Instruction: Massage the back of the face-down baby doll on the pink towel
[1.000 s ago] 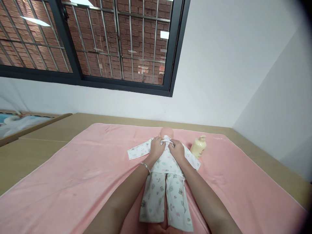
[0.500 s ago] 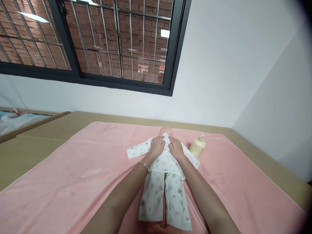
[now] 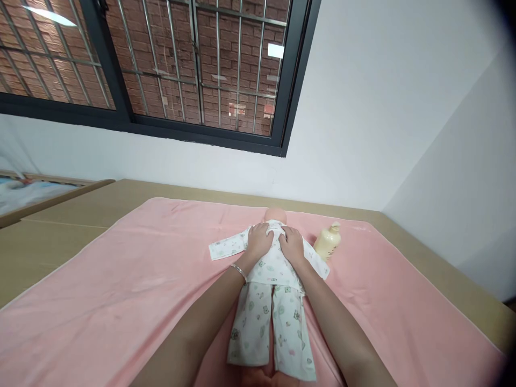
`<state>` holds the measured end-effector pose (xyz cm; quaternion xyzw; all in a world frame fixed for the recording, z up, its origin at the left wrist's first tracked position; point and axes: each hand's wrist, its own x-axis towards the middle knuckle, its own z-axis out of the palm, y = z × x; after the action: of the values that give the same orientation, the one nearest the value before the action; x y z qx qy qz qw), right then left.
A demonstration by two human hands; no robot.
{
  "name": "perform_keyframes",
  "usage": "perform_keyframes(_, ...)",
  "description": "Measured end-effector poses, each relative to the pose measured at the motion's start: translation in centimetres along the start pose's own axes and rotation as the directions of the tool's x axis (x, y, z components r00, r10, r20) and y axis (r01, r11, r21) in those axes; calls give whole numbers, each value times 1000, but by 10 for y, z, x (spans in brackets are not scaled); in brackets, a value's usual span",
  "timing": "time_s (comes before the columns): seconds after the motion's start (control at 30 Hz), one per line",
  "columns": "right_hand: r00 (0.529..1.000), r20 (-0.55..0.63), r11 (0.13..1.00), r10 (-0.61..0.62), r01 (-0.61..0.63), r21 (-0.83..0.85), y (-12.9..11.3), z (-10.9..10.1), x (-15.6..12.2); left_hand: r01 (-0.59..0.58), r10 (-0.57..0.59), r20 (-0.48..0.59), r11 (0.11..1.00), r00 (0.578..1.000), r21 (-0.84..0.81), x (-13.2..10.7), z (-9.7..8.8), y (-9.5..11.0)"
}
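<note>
A baby doll [image 3: 276,216] lies stretched out on a pink sheet [image 3: 153,285], its head at the far end and its feet toward me. It wears a white patterned long-sleeved top [image 3: 274,270] and matching trousers [image 3: 252,325]. My left hand [image 3: 259,241] rests flat on the upper left of the top, with a bangle on the wrist. On the upper right my right hand [image 3: 292,245] rests the same way, fingers extended. The two hands are a little apart, with fabric showing between them. Whether the doll lies face up or down I cannot tell.
A pale yellow pump bottle [image 3: 328,242] stands beside the doll's right-hand sleeve. Tan padded surface [image 3: 60,236] borders the sheet. Beyond are a white wall [image 3: 342,107] and a dark-framed window [image 3: 201,131] with bars. A bluish bundle [image 3: 32,193] lies at far left.
The fingertips of my right hand have shifted slightly to the right on the top. My left hand stays nearly in place. The camera view has tilted a little.
</note>
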<state>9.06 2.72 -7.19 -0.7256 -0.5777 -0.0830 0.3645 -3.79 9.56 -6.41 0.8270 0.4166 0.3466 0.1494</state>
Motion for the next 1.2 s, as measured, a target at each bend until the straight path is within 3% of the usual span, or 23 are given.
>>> perform_keyframes(0.13, 992, 76, 995, -98, 97, 14, 3, -1, 5, -108, 107, 36, 994, 994, 28, 1, 0, -2)
perform_keyframes(0.27, 990, 51, 990, -131, 128, 61, 1, -2, 3, -151, 151, -11, 988, 988, 20, -1, -2, -1)
perform_keyframes(0.43, 998, -54, 992, -13, 20, 128, -5, -2, -7, -76, 79, -81, 996, 994, 44, -4, -2, 1)
perform_keyframes(0.57, 995, -36, 993, 88, -84, 87, -6, -2, -8, -8, 9, -86, 1000, 996, 17, -3, 1, 0)
perform_keyframes(0.83, 997, 81, 999, -9, 7, 31, -1, -2, 5, -9, 7, -45, 999, 999, -31, 1, 5, -6)
perform_keyframes(1.2, 998, 59, 999, -9, 7, 39, -1, -2, 3, 10, -12, -40, 999, 999, -45, 2, 4, -4)
